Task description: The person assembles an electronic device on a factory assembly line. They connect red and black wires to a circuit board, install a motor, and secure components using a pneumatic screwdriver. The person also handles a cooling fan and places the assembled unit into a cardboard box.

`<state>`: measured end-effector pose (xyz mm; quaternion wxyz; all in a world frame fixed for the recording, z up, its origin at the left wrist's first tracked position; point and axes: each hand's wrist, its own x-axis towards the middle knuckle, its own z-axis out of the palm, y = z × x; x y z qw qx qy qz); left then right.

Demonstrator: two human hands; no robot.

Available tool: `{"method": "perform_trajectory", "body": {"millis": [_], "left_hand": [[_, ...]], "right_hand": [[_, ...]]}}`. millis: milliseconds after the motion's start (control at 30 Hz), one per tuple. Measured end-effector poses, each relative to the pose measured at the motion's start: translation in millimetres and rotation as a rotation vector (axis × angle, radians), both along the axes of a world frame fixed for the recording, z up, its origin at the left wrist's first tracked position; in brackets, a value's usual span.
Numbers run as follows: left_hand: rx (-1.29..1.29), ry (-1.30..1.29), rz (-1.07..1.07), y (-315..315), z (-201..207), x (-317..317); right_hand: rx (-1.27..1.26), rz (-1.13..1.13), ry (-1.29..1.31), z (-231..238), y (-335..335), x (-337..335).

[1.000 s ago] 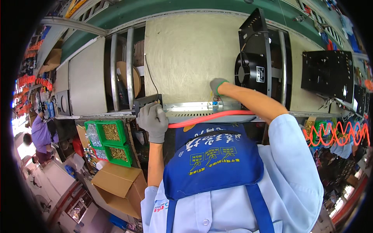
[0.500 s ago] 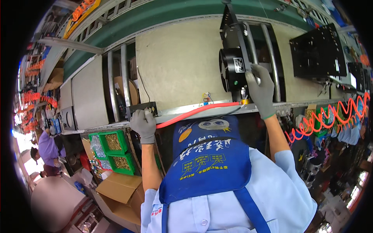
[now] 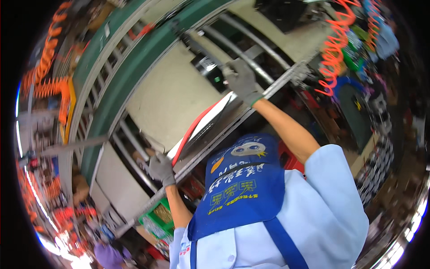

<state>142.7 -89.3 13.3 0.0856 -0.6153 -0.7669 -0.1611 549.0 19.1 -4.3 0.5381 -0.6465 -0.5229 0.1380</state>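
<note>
A metal chassis lies tilted along the near edge of the bench, with a pale inner face and a dark outer side. My right hand, in a grey glove, is closed on its far right end, beside a black fan unit. My left hand, also gloved, has its fingers curled at the near left end; motion blur and the glove hide the exact grip. A red hose runs along the chassis between both hands.
Metal rollers cross the line on the left, and more rollers on the right. A pale board lies between them. Orange coiled air hoses hang at the right. A green parts bin stands below my left arm.
The whole view has swung round, tilting the bench. The chassis has tipped so its pale face and dark side show between my hands. Both hands stay at its ends.
</note>
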Motion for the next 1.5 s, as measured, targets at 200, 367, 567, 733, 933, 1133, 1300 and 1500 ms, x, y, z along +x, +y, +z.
{"method": "perform_trajectory", "body": {"millis": [200,367,567,733,933,1133,1300,1500], "left_hand": [[-0.101,-0.055,-0.23,-23,-6,-14],[-0.09,-0.064,-0.369,-30,-16,-16],[-0.139,-0.1,-0.369,-27,-15,-20],[0.009,-0.046,-0.423,-33,12,-2],[-0.163,-0.582,-0.927,-73,48,159],[-0.502,-0.435,-1.651,-179,26,321],[-0.743,-0.248,-1.802,-226,14,396],[-0.831,-0.014,-1.923,-212,-19,464]], "right_hand": [[0.0,-0.3,-0.047,-2,-98,-7],[-0.443,-0.354,0.056,-96,-268,-31],[-1.186,-0.435,0.295,-182,-508,-45],[-1.366,-0.76,0.604,-193,-675,-102],[-1.352,-0.817,0.801,-226,-728,-126],[-1.044,-0.945,0.604,-295,-730,-115],[-1.057,-0.959,0.864,-259,-731,-59],[-1.023,-1.166,0.968,-247,-738,-10]]}}
